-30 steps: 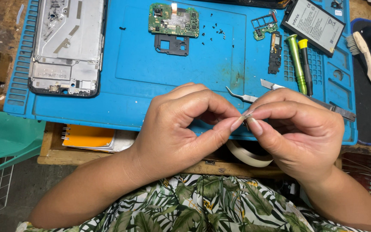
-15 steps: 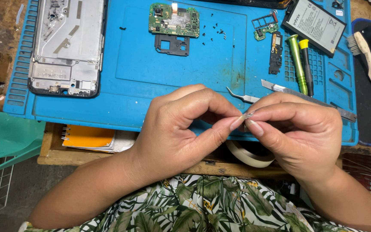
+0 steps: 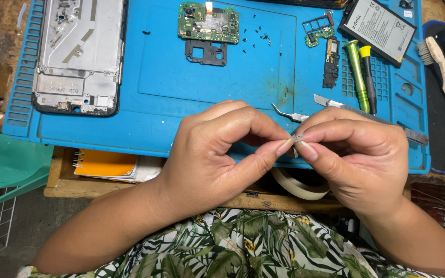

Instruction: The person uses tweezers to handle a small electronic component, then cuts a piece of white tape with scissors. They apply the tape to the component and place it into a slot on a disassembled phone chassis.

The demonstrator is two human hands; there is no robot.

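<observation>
Mat [image 3: 181, 103]: matt blue rubbery surface, scuffed. Phone frame [image 3: 78, 54], far left: dull grey metal. Tweezers [image 3: 289, 114]: shiny steel. Bench edge [image 3: 145, 193], near: rough worn wood. Tape roll [image 3: 300, 186]: smooth, cream.

Tiny pale part [image 3: 298, 138] pinched between left hand [image 3: 217, 154] and right hand [image 3: 359, 159] fingertips (above blue mat [image 3: 171, 103]), tweezers [image 3: 289, 114] laid behind.

two screwdrivers [image 3: 361, 74], one battery [image 3: 378, 30]
</observation>
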